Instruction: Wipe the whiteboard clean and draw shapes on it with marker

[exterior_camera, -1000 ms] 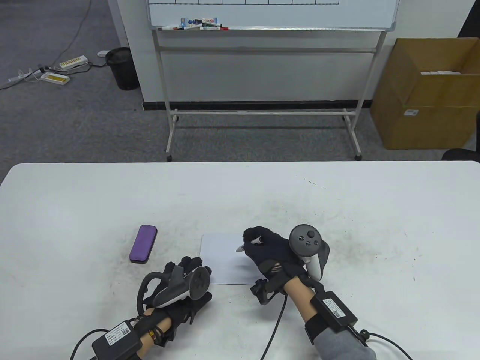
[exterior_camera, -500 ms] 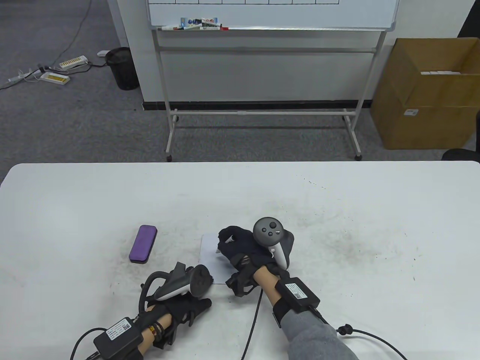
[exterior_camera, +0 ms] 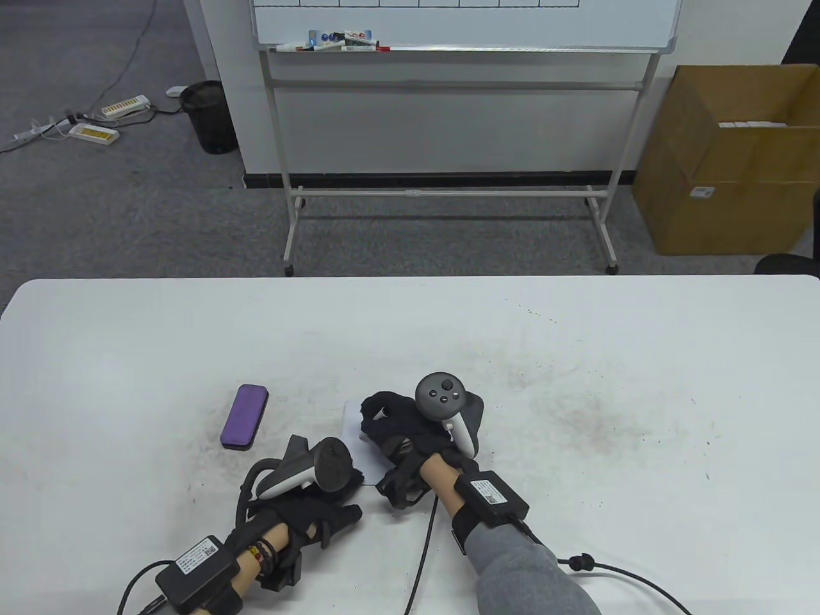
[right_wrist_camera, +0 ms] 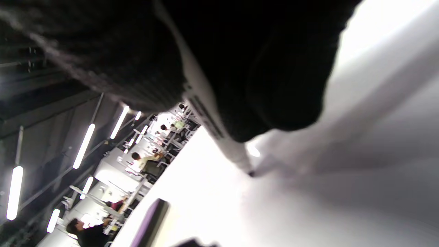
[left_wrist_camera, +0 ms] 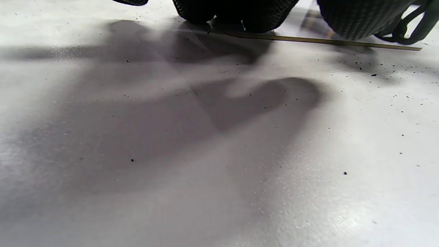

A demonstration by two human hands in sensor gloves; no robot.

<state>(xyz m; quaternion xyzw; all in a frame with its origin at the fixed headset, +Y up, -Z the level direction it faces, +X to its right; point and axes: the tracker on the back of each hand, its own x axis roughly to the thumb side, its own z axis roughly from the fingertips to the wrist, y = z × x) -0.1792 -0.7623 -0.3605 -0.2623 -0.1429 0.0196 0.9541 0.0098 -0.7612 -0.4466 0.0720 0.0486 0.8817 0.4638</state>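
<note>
The right hand's fingers [exterior_camera: 378,410] were curled round a white marker [right_wrist_camera: 209,120], its dark tip touching the small whiteboard [exterior_camera: 353,419] near that board's left edge. The right hand [exterior_camera: 400,426] covered most of the board, which lay flat on the white table [exterior_camera: 576,359]. The left hand [exterior_camera: 307,512] rested on the table at the board's near left corner; its fingers [left_wrist_camera: 236,13] lay at the board's edge, but whether they pressed it or were merely relaxed could not be told. A purple eraser [exterior_camera: 244,416] lay on the table left of the board, apart from both hands. Beyond the table stood a large whiteboard on a stand [exterior_camera: 448,192] and a cardboard box [exterior_camera: 724,166]
</note>
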